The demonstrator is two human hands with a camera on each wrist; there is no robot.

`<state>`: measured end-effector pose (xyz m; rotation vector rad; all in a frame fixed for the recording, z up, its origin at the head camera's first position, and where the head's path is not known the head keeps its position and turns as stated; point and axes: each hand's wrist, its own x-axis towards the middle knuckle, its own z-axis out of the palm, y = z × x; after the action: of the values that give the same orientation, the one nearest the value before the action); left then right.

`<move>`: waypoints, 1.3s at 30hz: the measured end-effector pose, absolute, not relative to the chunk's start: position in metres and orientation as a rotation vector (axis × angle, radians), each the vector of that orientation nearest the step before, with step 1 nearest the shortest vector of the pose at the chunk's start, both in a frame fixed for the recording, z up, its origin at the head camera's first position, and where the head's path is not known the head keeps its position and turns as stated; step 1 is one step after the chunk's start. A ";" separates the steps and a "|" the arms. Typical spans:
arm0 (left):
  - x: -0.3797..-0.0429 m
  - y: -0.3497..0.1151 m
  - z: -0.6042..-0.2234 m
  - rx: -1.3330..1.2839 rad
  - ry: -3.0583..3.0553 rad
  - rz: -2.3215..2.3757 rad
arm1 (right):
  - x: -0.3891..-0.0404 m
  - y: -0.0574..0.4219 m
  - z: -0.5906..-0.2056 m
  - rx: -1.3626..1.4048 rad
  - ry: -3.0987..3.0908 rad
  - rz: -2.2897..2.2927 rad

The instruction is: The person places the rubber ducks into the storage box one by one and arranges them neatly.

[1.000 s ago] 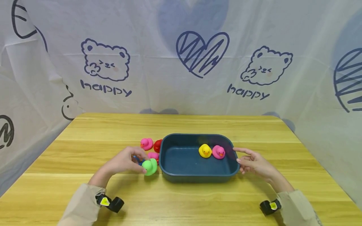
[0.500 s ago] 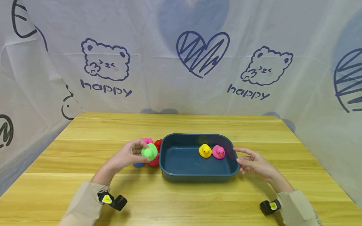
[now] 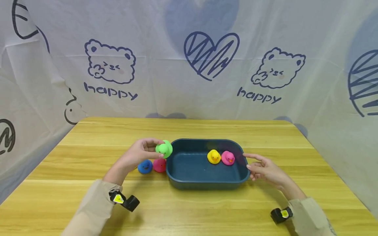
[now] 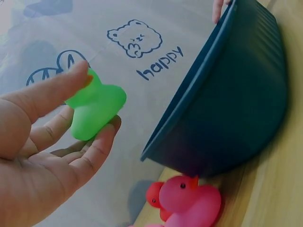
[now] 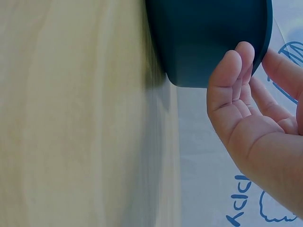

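My left hand (image 3: 141, 153) pinches a lime-green rubber duck (image 3: 166, 148) between thumb and fingers, raised beside the far left corner of a dark blue plastic tub (image 3: 206, 181). In the left wrist view the duck (image 4: 97, 109) shows above the fingers, apart from the tub wall. Within the tub sit a yellow duck (image 3: 214, 157) and a pink duck (image 3: 228, 158), side by side toward the right. At the tub's right end my right hand (image 3: 267, 172) holds the rim, some fingers curled against the outer wall in the right wrist view.
Left of the tub, a blue duck (image 3: 145, 167) and a deep pink duck (image 3: 159, 166) stand on the wooden table (image 3: 189, 213). Behind the pink one, a red duck (image 4: 153, 195) partly shows in the left wrist view. A printed cloth (image 3: 165, 82) hangs behind the table.
My left hand has lifted the green duck off the table area and carried it up, away from me and slightly right toward the tub. My right hand stays at the rim.
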<state>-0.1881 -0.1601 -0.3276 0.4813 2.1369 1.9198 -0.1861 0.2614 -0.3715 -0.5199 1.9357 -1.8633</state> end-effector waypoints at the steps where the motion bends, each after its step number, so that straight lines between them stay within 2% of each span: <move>1: -0.189 -0.159 -0.327 0.473 2.125 1.923 | -0.186 0.261 -0.371 -0.515 1.936 -1.863; 39: -0.223 -0.080 -0.327 0.311 2.099 1.967 | -0.186 0.262 -0.371 -0.507 1.925 -1.870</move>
<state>-0.2233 -0.0802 -0.3266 0.3111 2.0989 1.9665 -0.1861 0.2618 -0.3712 -0.5069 1.9248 -1.8700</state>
